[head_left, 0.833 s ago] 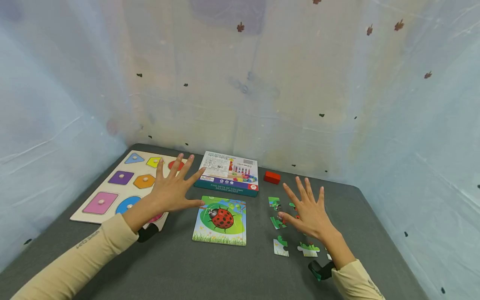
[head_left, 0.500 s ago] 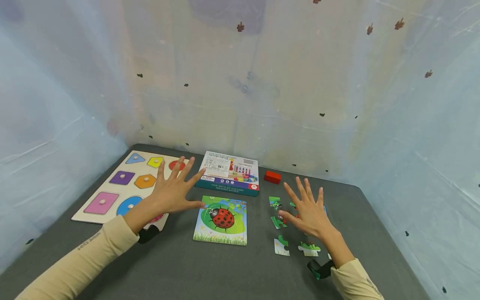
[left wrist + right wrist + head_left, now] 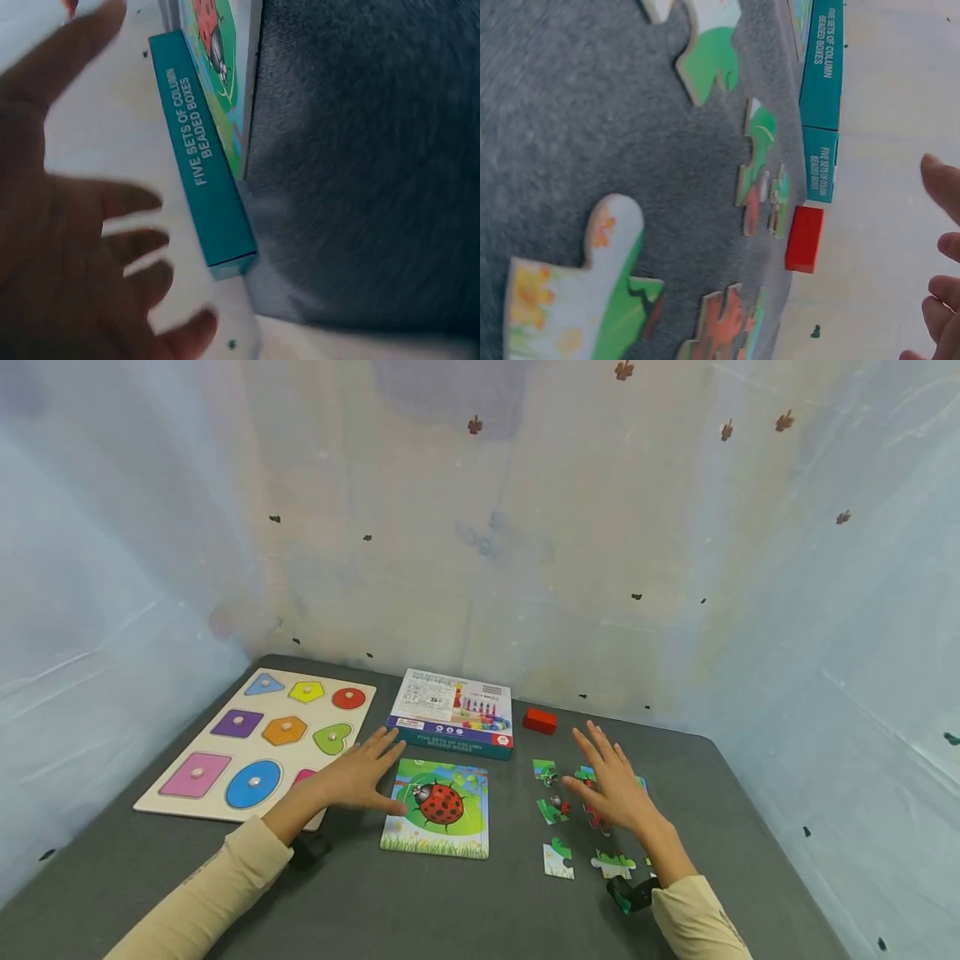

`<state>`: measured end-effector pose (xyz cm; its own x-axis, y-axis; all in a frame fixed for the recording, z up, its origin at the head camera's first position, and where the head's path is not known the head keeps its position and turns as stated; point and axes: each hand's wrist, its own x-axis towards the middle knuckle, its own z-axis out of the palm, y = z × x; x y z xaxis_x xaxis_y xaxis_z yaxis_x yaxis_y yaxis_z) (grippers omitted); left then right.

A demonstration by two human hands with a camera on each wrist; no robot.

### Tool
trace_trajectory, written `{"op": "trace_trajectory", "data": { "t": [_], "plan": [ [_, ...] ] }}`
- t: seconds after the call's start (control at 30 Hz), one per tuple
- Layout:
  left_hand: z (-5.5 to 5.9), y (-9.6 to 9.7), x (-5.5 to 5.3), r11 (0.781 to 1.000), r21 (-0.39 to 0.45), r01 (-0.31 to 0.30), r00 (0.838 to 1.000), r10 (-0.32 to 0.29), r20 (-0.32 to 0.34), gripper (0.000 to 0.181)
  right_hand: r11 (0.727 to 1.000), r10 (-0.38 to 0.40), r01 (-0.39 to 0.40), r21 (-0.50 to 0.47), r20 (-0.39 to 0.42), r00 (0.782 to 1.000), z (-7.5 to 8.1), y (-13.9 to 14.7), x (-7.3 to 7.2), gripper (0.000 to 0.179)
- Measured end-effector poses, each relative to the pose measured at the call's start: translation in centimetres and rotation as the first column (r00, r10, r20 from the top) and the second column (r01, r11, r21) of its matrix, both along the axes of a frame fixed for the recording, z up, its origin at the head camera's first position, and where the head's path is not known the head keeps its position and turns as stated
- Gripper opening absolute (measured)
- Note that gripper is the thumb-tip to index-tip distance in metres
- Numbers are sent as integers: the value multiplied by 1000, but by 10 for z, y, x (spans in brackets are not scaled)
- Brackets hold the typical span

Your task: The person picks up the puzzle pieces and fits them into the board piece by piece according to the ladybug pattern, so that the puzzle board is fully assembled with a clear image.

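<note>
Loose jigsaw pieces (image 3: 557,860) of printed, wooden-looking sheet, at least eight, lie apart at three o'clock from one square picture board (image 3: 438,814) showing a red, black-spotted ladybird; the right hand (image 3: 621,789) hides part of the group, so the full count cannot be told. In the head view this hand is above the pieces, fingers mostly straight and slightly parted. The left hand (image 3: 348,781) spreads its fingers and thumb between nine and ten o'clock of the ladybird board, the thumb tip overlapping the board's left edge in the head view; whether it touches cannot be told. Between nine and ten o'clock, farther out, one pale rectangular wooden pegboard (image 3: 247,750) holds nine flat, knobbed, coloured shapes (image 3: 284,731) in three rows of three, the last partly behind the left hand. At twelve o'clock lies one closed white-and-teal printed box (image 3: 450,740), contents hidden. One red rectangular block (image 3: 539,721) sits near two o'clock. All rest on one dark grey table (image 3: 420,910).
</note>
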<state>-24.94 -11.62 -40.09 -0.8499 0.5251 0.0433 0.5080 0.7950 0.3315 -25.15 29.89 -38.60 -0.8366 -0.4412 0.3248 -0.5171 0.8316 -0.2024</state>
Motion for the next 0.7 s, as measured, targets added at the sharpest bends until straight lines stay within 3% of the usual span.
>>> {"op": "trace_trajectory", "data": {
  "t": [0.13,0.23,0.53,0.7],
  "plan": [
    [-11,-1,-3,992,95,77,985,-90,146,110,999,23,-23,-24,14,1000,-6,0,-5,80],
    [-17,-1,-3,990,107,89,974,-109,199,115,998,37,-35,-44,46,998,-12,0,-9,80],
    [-22,-1,-5,993,61,98,964,-110,243,118,992,79,-67,-103,123,989,-29,-2,-22,79],
    [-22,-1,-4,992,59,110,963,-121,242,118,987,100,-69,-144,220,970,-35,-5,-26,82]
  ]
}}
